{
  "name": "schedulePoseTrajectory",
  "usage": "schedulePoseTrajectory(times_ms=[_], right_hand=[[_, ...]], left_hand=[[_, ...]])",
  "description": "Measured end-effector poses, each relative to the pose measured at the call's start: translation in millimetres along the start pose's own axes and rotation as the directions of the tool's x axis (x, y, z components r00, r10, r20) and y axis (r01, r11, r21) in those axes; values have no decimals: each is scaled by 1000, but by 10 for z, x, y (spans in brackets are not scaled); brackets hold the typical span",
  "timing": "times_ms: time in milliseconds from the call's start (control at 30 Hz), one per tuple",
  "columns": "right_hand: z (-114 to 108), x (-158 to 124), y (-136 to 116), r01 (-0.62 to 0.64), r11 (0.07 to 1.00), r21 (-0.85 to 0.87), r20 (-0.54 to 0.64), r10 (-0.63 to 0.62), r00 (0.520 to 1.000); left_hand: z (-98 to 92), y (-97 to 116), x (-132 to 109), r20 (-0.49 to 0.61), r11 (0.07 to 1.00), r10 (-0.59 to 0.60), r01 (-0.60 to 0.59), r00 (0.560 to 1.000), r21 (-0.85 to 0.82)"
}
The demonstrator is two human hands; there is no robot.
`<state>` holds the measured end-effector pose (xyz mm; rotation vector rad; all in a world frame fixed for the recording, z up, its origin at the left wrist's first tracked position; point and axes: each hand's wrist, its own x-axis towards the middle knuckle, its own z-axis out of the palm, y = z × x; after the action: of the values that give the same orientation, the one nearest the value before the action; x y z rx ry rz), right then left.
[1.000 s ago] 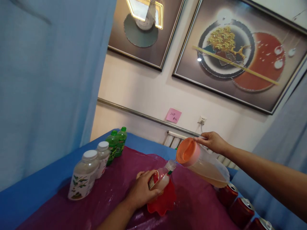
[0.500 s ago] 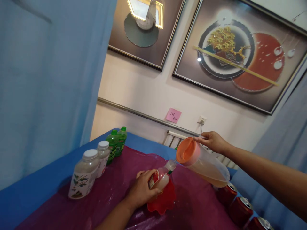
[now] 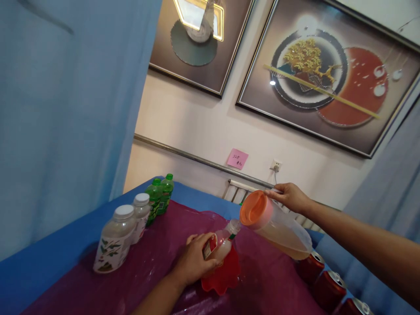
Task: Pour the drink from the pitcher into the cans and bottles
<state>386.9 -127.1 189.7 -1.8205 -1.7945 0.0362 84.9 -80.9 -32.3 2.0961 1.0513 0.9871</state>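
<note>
My left hand [image 3: 193,260] is wrapped round a small plastic bottle [image 3: 220,243] with a red label, tilted with its open neck up and to the right. The bottle sits over a red scalloped bowl [image 3: 223,273] on the purple sheet. My right hand [image 3: 290,196] grips the handle of a clear pitcher [image 3: 278,227] with an orange-pink lid, tipped so its lid end hangs just above the bottle's mouth. Pale amber liquid lies in the pitcher's lower side.
Two white-capped bottles [image 3: 122,236] and two green bottles [image 3: 159,197] stand at the left on the blue table [image 3: 49,258]. Red cans [image 3: 328,286] line the right edge. Blue curtains hang left and right; a wall with framed pictures and a pink note [image 3: 237,158] is behind.
The pitcher and my right hand have sunk slightly and tipped a little further toward the bottle. My left hand and the bottle have stayed put.
</note>
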Motion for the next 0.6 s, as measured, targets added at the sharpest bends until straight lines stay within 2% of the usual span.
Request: schedulePoseTrajectory(times_ms=[200,333,467,600], right_hand=[[112,-101,152,-33,990,138,-71,44,997],[299,-271,396,-120,942,315,-148,173,974],[640,-556,719,-205,818,537,-216,368,904],[1013,-859,960,-217,653,726,-236,533,813]], left_hand=[[-1,-17,3,6,1000,-4,4,1000,0],[37,-82,25,-23,1000,5,-5,1000,1],[71,-125,61,-51,1000,6,-7,999,-22],[96,-164,103,-72,995,-48,41,996,-93]])
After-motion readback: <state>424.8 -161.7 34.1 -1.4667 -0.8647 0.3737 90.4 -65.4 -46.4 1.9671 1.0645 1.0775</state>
